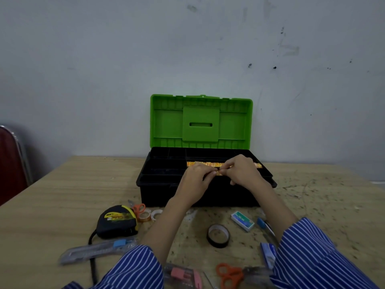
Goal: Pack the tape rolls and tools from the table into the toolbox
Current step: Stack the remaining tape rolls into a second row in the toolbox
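The black toolbox [158, 192] stands open at the table's far middle, its green lid [201, 120] upright. My left hand [195, 180] and right hand [241, 171] meet over the tray's front edge and pinch a small orange-yellow patterned item [218, 173]. A row of similar orange-yellow pieces [200, 164] lies in the tray behind them. On the table sit a black tape roll [218, 235], two clear tape rolls [149, 215], a black-and-yellow tape measure [117, 222], a grey utility knife [98, 250] and orange scissors [229, 274].
A white-and-green staples box [242, 221] and a blue pen [263, 225] lie right of the black roll. A pink cutter [184, 275], small orange scissors [137, 207] and a blue stapler [268, 255] lie nearby. A red chair [10, 161] stands at left.
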